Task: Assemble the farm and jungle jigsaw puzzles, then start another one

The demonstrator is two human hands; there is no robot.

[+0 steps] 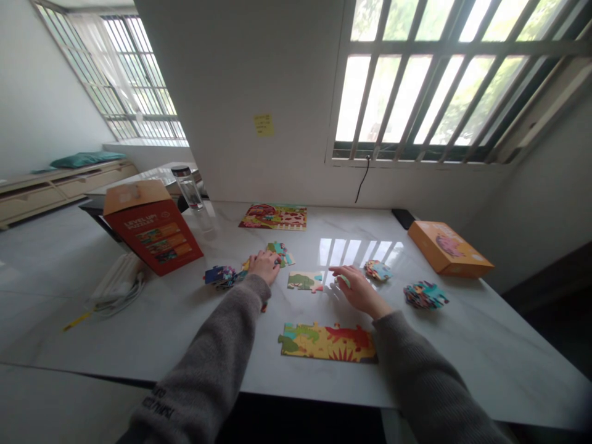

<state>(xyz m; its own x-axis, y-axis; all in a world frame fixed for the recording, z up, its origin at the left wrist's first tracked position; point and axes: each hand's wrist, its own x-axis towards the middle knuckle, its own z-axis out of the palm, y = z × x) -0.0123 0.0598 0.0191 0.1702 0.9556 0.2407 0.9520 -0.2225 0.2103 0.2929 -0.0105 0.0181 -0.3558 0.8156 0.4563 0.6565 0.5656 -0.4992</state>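
The left grip (264, 266) curls over loose pieces (280, 250) left of the green-animal puzzle section (303, 281); the right grip (355, 288) is loosely bent right of it. I cannot tell whether either pinches anything. Nearer than that section, a longer joined strip (330, 342) lies on the desk (152, 333); beyond the section, a picture sheet (274, 217).

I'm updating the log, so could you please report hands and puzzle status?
Left hand at loose pieces; right hand near small puzzle section; larger section nearer the person; right sleeve beside it.
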